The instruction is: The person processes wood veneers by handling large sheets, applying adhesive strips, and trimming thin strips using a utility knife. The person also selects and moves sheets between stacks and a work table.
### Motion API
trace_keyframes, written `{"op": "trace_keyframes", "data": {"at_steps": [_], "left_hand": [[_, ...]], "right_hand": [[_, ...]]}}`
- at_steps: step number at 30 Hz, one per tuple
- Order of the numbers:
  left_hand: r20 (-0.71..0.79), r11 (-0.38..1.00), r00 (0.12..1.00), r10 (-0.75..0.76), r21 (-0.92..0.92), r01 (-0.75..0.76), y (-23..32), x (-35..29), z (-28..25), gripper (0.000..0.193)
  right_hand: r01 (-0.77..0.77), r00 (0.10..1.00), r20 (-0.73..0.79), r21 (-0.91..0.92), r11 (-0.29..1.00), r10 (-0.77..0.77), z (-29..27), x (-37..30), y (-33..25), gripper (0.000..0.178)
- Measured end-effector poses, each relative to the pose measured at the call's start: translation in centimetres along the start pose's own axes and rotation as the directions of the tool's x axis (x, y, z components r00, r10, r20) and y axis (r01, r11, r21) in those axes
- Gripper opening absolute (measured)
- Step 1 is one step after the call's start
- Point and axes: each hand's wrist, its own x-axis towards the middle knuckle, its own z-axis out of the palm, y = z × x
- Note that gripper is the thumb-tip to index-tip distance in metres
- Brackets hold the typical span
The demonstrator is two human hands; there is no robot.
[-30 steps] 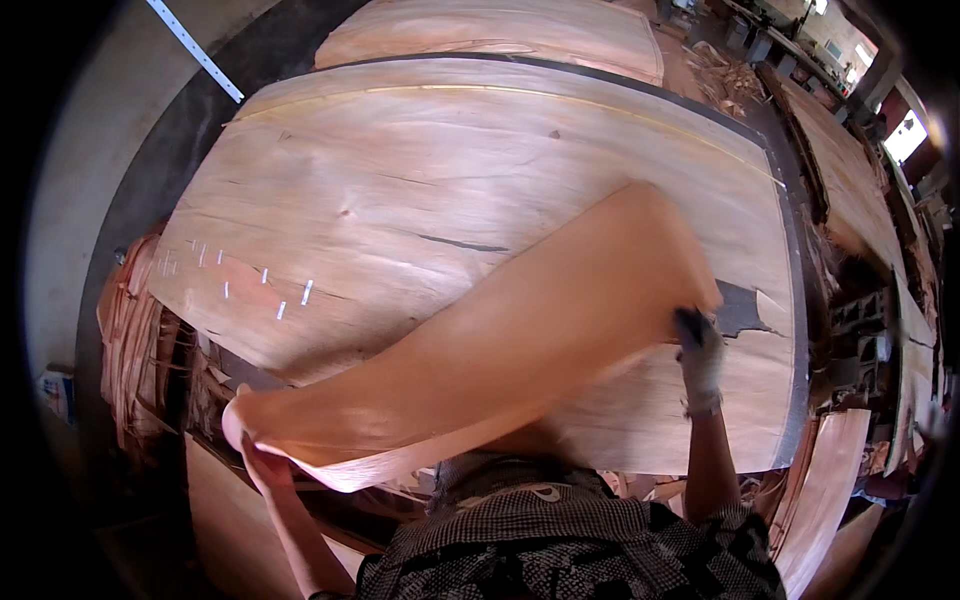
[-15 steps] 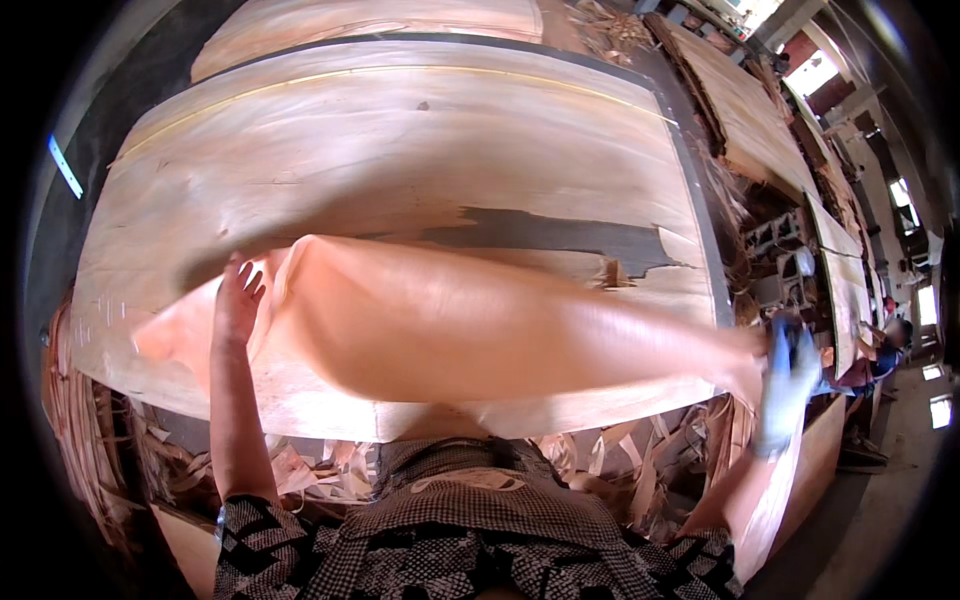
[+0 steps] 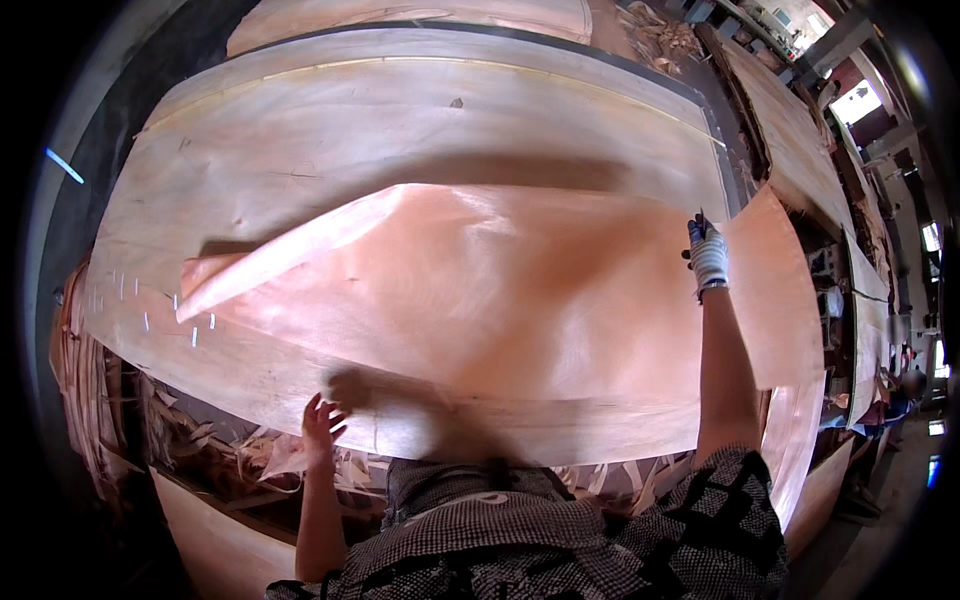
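Observation:
A wide, thin sheet of pinkish wood veneer (image 3: pixel 430 290) lies across a pale veneer-topped stack (image 3: pixel 300 130). Its left end is folded over into a slanting roll, and its right end hangs past the stack's right edge. My right hand (image 3: pixel 709 258), in a white and blue glove, is over the right part of this sheet with its fingers closed. A small dark pointed tool (image 3: pixel 702 216) sticks up from those fingers; its exact kind is unclear. Bare and empty, my left hand (image 3: pixel 321 424) hovers by the stack's near edge with fingers spread.
Torn veneer scraps (image 3: pixel 230 450) cover the ground along the near side. Bundled strips (image 3: pixel 85 390) stand at the left. More veneer stacks (image 3: pixel 790 130) line the right, where another person (image 3: pixel 885 400) is seen far off. Short white marks (image 3: pixel 146 320) dot the left surface.
The pink sheet has spread out flatter and moved away from me, covering the dark torn gap. My right hand has swung forward and inward; my left hand has let go and drawn back.

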Motion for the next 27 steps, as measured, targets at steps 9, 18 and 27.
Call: {"op": "trace_keyframes", "data": {"at_steps": [9, 18, 27], "left_hand": [[0.316, 0.827, 0.937, -0.150, -0.480, 0.294, 3.7, 5.2, 7.2, 0.044], [0.294, 0.948, 0.955, -0.037, -0.291, 0.127, 8.3, 11.2, 7.7, 0.023], [0.306, 0.977, 0.936, -0.171, -0.068, 0.201, 5.7, 10.7, 5.7, 0.023]], "right_hand": [[-0.366, 0.870, 0.447, 0.303, 0.880, 0.208, 1.5, -20.2, 12.5, 0.024], [-0.687, 0.725, 0.676, 0.693, 0.220, 0.135, 5.0, -28.0, 13.1, 0.027], [-0.545, 0.783, 0.472, 0.834, 0.081, 0.406, 7.6, -24.3, 13.7, 0.022]]}}
